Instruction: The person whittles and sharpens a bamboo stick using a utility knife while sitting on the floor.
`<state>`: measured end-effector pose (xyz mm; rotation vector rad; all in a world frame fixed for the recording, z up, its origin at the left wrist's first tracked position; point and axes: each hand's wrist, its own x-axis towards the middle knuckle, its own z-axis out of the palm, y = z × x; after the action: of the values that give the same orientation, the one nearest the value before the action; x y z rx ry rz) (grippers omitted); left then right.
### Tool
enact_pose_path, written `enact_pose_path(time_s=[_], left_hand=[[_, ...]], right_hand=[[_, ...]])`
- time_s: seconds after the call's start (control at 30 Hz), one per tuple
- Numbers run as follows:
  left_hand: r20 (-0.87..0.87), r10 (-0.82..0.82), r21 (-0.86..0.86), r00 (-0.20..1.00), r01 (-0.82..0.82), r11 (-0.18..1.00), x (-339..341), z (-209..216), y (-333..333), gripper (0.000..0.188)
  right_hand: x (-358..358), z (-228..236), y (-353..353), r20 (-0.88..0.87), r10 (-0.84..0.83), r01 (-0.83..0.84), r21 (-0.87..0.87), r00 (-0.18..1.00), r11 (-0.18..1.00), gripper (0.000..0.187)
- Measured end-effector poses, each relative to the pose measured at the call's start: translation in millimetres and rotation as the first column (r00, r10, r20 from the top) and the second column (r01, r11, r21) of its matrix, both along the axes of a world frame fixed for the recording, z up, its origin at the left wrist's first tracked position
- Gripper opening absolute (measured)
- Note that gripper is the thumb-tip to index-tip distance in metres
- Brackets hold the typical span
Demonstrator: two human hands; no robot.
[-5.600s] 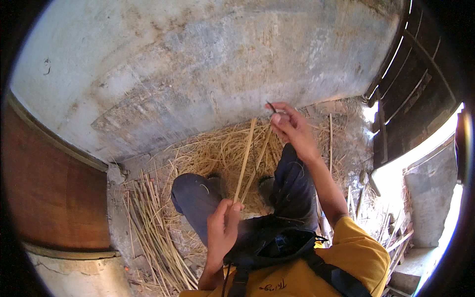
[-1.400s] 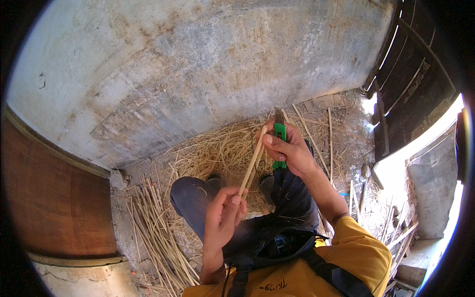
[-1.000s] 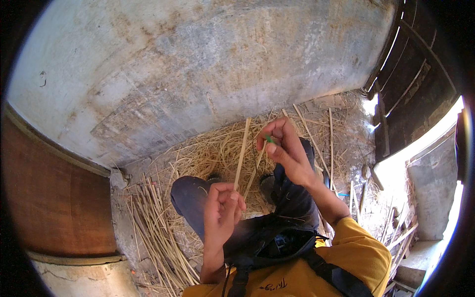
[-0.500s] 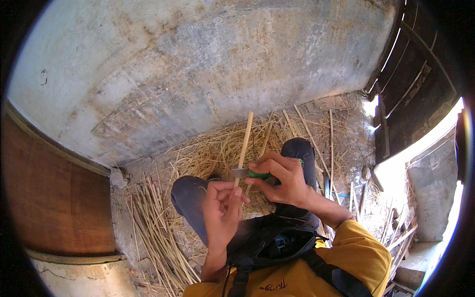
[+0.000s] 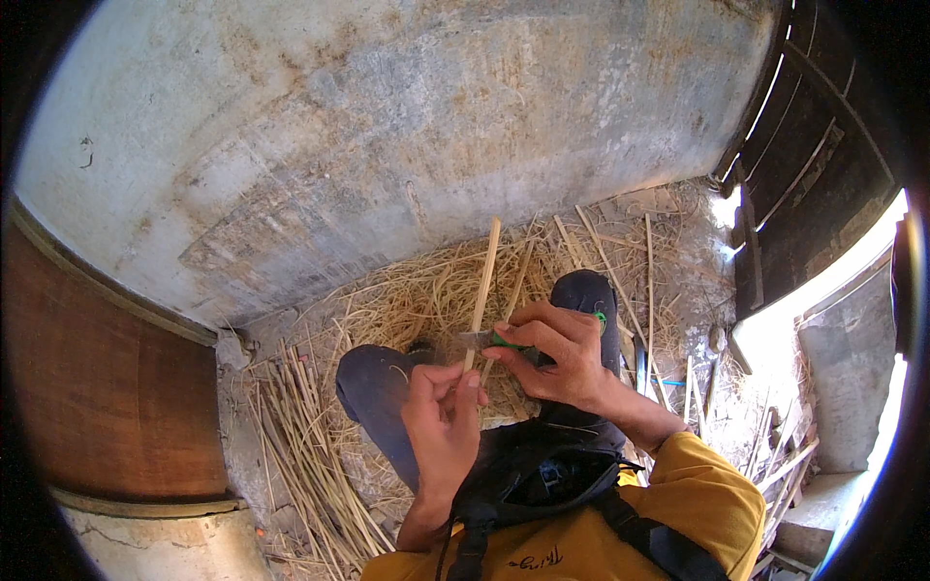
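Note:
My left hand pinches the lower end of a thin pale strip, which looks like bamboo. The strip points up and away, leaning slightly right. My right hand is closed round a small knife with a green handle. Its short grey blade lies across the strip, just above my left fingertips. Most of the handle is hidden by my right fingers; a green end shows beyond the knuckles. Both hands are close together above the gap between my knees.
Curly shavings cover the floor ahead, against a stained wall. A bundle of long strips lies to the left. More sticks lie at the right. An open black waist bag sits on my lap.
Both hands have shifted slightly right, with the strip and knife moving along. The blade stays across the strip near my left fingers.

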<state>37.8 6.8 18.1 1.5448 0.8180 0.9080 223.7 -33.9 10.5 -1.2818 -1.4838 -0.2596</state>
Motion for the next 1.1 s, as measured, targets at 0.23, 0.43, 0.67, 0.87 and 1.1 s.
enact_pose_path(time_s=[0.23,0.43,0.67,0.87,1.1], left_hand=[[-0.026,0.008,0.108,1.0,-0.005,0.994,-2,-7,-3,0.011],[-0.074,-0.025,0.144,0.997,0.036,0.989,-31,-24,-23,0.01],[0.01,-0.066,-0.118,0.998,0.067,0.991,-47,-31,2,0.007],[0.106,-0.103,-0.287,0.989,0.129,0.949,-33,-23,6,0.016],[0.021,-0.228,-0.242,0.973,0.226,0.943,-25,-19,10,0.015]], right_hand=[[10,-7,6,0.004,-0.023,0.023,0.011,1.0,1.0,0.029],[65,-8,44,-0.173,-0.36,0.344,-0.119,0.917,0.932,0.019],[113,-13,36,-0.627,-0.1,-0.057,-0.227,0.773,0.972,0.024],[55,3,25,-0.692,0.113,-0.376,-0.242,0.713,0.894,0.036],[38,4,34,-0.77,0.232,-0.57,-0.2,0.594,0.797,0.026]])
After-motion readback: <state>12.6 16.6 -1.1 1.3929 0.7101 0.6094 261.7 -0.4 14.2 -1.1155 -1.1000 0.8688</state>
